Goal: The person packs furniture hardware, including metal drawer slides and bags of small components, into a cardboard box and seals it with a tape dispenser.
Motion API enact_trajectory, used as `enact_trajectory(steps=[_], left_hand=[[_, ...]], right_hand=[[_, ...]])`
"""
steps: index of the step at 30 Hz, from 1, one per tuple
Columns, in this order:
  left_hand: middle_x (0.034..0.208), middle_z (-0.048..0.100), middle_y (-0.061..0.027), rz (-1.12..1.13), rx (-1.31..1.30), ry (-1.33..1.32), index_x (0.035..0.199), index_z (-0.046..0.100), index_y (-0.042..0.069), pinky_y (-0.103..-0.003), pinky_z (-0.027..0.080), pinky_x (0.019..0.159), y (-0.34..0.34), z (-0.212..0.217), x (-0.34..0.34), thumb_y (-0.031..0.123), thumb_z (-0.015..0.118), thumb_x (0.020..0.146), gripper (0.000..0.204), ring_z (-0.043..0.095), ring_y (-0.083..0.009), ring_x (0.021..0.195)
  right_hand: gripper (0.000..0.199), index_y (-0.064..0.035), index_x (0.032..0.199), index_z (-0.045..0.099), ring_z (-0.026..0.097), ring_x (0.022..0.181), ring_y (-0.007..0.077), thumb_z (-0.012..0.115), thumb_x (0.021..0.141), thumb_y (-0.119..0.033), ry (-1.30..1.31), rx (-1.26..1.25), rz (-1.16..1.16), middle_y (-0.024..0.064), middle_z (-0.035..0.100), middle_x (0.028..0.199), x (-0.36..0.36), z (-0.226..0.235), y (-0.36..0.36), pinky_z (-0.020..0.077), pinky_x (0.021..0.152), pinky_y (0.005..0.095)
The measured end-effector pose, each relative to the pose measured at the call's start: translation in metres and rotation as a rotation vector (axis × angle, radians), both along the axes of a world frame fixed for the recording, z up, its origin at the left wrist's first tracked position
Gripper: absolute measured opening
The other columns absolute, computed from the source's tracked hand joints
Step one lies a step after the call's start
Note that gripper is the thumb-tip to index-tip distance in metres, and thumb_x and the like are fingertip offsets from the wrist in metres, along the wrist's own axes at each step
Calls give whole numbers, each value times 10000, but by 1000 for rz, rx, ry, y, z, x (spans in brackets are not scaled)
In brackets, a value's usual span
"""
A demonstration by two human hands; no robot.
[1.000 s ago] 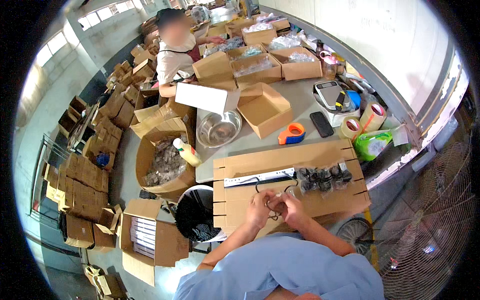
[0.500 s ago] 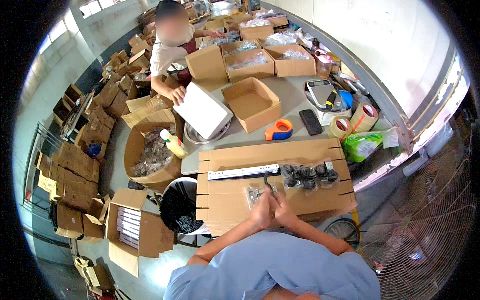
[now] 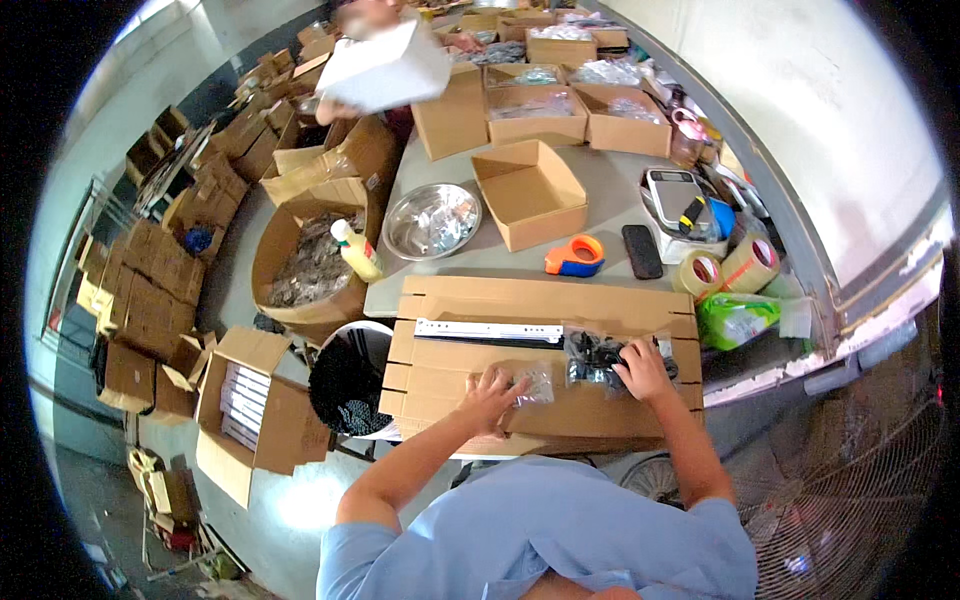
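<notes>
Under left hand (image 3: 490, 392) (flat): clear bag (image 3: 535, 381)

A person in a blue shirt works at a table covered by flattened cardboard (image 3: 540, 300). The left hand (image 3: 490, 388) rests on a small clear bag (image 3: 537, 380); the right hand (image 3: 643, 368) reaches into a cluster of dark bagged parts (image 3: 595, 355). A metal rail (image 3: 488, 330) lies just beyond. Farther back sit an orange tape dispenser (image 3: 575, 256), an open box (image 3: 528, 192) and a steel bowl (image 3: 432, 220).
</notes>
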State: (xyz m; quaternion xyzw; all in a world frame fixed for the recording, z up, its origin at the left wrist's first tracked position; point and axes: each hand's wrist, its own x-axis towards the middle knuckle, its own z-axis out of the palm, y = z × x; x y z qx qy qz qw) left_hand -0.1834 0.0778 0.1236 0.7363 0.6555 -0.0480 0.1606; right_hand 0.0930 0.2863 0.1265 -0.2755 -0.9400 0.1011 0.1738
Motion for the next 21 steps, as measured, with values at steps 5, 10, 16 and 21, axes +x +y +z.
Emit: enact_trajectory(steps=[5,10,16,21], left_hand=[[1303,411,-145,-73,-36,-113,1421,246,224,-564,415,913,14,0,-12,277,857,483,1121,376,-421,1216],[1171,544,-211,-116,-301,-480,1316,411,108,-452,433,923,53,22,-44,207,806,553,865,525,-384,1073],[1100,578,-219,-346,-149,-405,1269,457,78,-461,471,830,63,-8,-35,194,710,619,707,563,-380,1005],[1267,470,-213,-255,-11,-449,1314,393,41,-500,374,959,41,-16,-32,266,655,710,695,453,-400,1165]], right_hand=[[259,-20,924,545,483,936,366,668,772,-190,115,-145,17,163,508,962,-9,16,0,392,828,445],[265,-25,938,554,506,918,360,661,787,-215,157,-116,-35,156,535,935,-76,42,11,409,804,448],[342,-32,1006,526,623,813,206,661,837,-297,239,-713,67,99,615,894,-235,-8,51,502,703,331],[410,-95,1161,419,620,846,266,605,878,-327,455,-1724,-186,161,595,960,-368,-25,61,518,738,378]])
